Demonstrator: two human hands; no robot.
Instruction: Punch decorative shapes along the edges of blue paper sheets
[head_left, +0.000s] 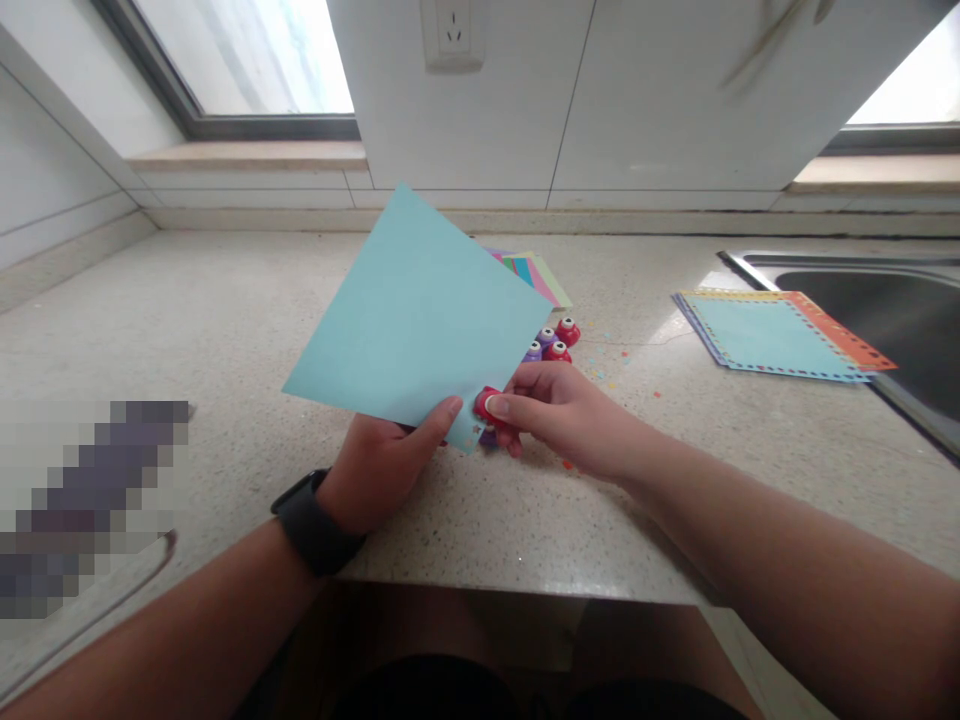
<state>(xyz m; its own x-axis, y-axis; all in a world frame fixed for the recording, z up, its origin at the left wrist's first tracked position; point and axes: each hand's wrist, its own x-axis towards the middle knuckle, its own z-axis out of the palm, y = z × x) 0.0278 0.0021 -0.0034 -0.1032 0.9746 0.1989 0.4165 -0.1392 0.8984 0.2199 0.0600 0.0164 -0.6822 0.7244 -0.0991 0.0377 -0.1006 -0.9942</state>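
Note:
My left hand (379, 462) holds a light blue square sheet of paper (416, 310) by its lower edge, tilted up over the counter. My right hand (559, 410) grips a small red paper punch (487, 405), thumb on top, clamped on the sheet's lower right corner. A small star-shaped hole shows near that corner. Behind the hands sit three more small punches (553, 342), red and purple. A black watch is on my left wrist.
A stack of coloured paper (541, 275) lies behind the sheet. Punched-edge sheets (780, 335) lie at the right beside a steel sink (892, 310). Paper bits dot the speckled counter (225, 320). A blurred patch covers the left edge.

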